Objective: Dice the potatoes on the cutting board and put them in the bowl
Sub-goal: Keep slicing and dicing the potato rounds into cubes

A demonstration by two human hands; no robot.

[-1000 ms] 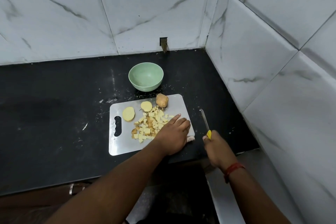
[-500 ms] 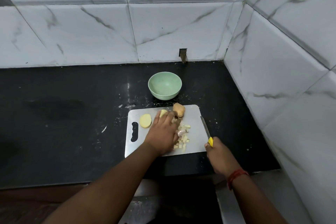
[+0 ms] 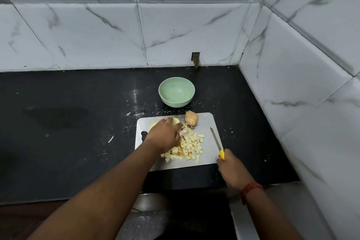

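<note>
Yellow knife handle (image 3: 221, 154) sits clenched in the right hand (image 3: 229, 169), blade over the cutting board (image 3: 207, 138). Left hand (image 3: 165, 135) lies on two potato slices (image 3: 175, 121); its grip cannot be told. Diced potato (image 3: 188, 147) is heaped beside it, a whole potato (image 3: 191, 118) beyond, then the green bowl (image 3: 176, 92).

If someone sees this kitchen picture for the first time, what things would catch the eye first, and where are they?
The pile of pale potato cubes on the grey cutting board stands out against the black counter. The left hand reaches over the potato slices at the board's far left, while the right hand holds a yellow-handled knife at the board's right edge. Behind the board sits an empty green bowl.
</note>
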